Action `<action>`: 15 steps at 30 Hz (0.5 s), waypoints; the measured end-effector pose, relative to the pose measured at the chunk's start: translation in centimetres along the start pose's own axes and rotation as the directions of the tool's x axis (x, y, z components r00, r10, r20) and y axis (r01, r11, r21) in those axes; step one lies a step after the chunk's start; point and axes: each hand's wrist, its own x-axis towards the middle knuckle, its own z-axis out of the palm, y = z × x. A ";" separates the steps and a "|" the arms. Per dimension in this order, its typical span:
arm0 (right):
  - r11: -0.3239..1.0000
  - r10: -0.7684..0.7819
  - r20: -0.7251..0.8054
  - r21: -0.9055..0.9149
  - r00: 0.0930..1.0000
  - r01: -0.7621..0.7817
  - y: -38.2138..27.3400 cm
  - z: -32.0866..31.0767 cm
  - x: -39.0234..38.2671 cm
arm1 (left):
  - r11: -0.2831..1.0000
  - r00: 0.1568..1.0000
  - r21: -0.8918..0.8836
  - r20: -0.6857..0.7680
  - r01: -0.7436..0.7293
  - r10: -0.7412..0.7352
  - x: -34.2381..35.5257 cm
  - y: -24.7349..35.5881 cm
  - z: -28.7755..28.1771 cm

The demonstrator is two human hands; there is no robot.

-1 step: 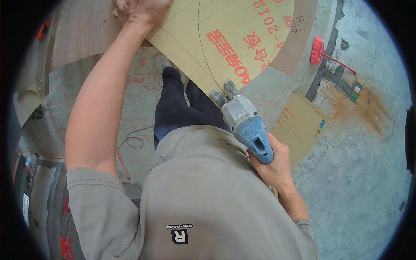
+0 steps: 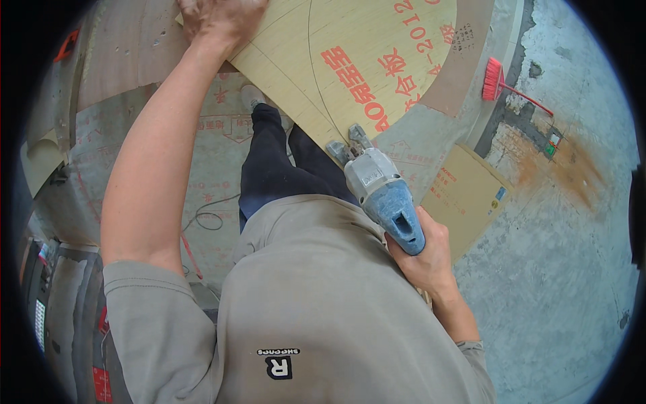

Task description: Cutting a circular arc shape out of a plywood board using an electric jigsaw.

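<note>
A blue and grey jigsaw (image 2: 377,178) is in my right hand (image 2: 431,252), whose fingers wrap round the rear of its body. The tool's metal foot rests at the near corner of a pale plywood board (image 2: 296,74), where a curved pencil line meets the edge. Red printing covers part of the board. My left hand (image 2: 222,20) is on the board's far left side; its fingers are mostly cut off by the upper edge of the view, so I cannot tell how they are set. The blade itself is hidden from me.
A brown curved panel (image 2: 121,50) lies at the far left, near a cable (image 2: 210,219) on the floor sheeting. To the right are a flat cardboard-coloured package (image 2: 464,198) and a red broom (image 2: 493,79) on the concrete. My legs (image 2: 269,158) stand below the board.
</note>
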 end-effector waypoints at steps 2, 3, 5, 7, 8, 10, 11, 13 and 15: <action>1.000 0.009 -0.005 0.002 1.000 -0.009 -0.1 0.1 0.0 | 1.000 1.000 -0.016 -0.009 -0.014 0.014 0.1 -0.1 0.1; 1.000 0.008 -0.005 0.001 1.000 -0.008 -0.1 0.1 0.0 | 1.000 1.000 -0.016 -0.009 -0.013 0.013 0.1 -0.2 0.1; 0.999 0.030 -0.009 0.024 1.000 -0.029 -0.2 0.1 0.1 | 1.000 1.000 -0.013 -0.011 -0.017 0.017 0.1 -0.1 0.0; 0.999 0.023 -0.012 0.024 1.000 -0.023 -0.2 0.2 0.1 | 1.000 1.000 -0.014 0.000 -0.009 0.009 0.0 0.1 -0.2; 1.000 0.017 -0.015 0.025 1.000 -0.016 -0.1 0.2 0.1 | 1.000 1.000 -0.015 0.011 -0.001 0.001 0.0 0.2 -0.4; 1.000 0.009 -0.017 0.027 1.000 -0.009 -0.1 0.3 0.1 | 1.000 1.000 -0.013 0.021 0.003 -0.003 -0.1 0.3 -0.6; 1.000 -0.001 -0.020 0.028 1.000 0.001 -0.1 0.2 0.2 | 1.000 1.000 -0.011 0.029 0.008 -0.007 -0.2 0.3 -0.6; 0.999 0.008 -0.021 0.034 1.000 -0.008 -0.2 0.3 0.2 | 1.000 0.999 -0.002 0.031 0.011 -0.011 -0.2 0.4 -0.7; 0.999 0.016 -0.021 0.042 1.000 -0.016 -0.3 0.3 0.2 | 1.000 0.999 0.007 0.032 0.014 -0.015 -0.1 0.5 -0.7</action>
